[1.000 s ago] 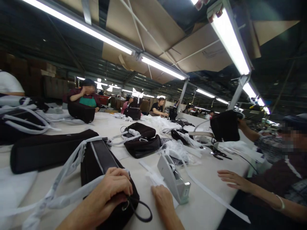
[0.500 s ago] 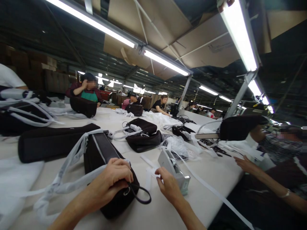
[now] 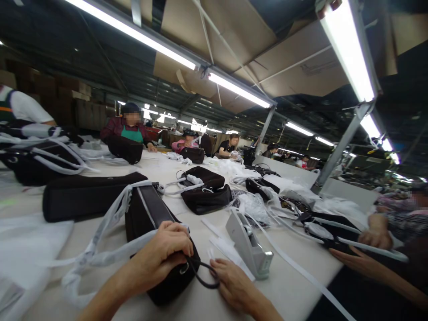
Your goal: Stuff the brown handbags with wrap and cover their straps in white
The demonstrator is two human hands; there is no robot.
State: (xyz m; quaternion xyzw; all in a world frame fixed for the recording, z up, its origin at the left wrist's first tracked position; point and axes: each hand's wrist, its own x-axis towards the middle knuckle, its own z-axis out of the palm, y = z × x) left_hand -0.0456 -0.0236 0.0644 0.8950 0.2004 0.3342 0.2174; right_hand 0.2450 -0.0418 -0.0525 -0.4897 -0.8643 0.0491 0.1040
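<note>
The person's left hand [image 3: 169,249] is clenched over the near end of a dark brown bag [image 3: 157,243] that lies lengthwise on the pale counter [image 3: 294,263], fingers curled down beside a metal ring [image 3: 183,269] on the bag's end; the right hand [image 3: 234,285] rests palm down on the counter just right of the bag, its fingertips touching the dark cord loop [image 3: 205,276] that hangs from that ring; whether those fingers actually pinch the cord cannot be told. White plastic-wrapped straps [image 3: 107,243] trail from the bag across the counter to the left; a second, long dark bag [image 3: 90,196] lies behind it, just beside its far end. A grey tape dispenser [image 3: 249,245] stands just beyond the right hand, with white paper strips [image 3: 227,247] lying between it and the bag; a long white strip [image 3: 301,272] runs from near the dispenser toward the counter's near-right edge. Farther back sits another dark handbag [image 3: 205,191] among crumpled clear wrapping [image 3: 252,207]. At the right edge a co-worker's hands [image 3: 374,234] press on a dark item with white straps; other people sit along the far side of the counter under fluorescent lights [image 3: 347,49].
</note>
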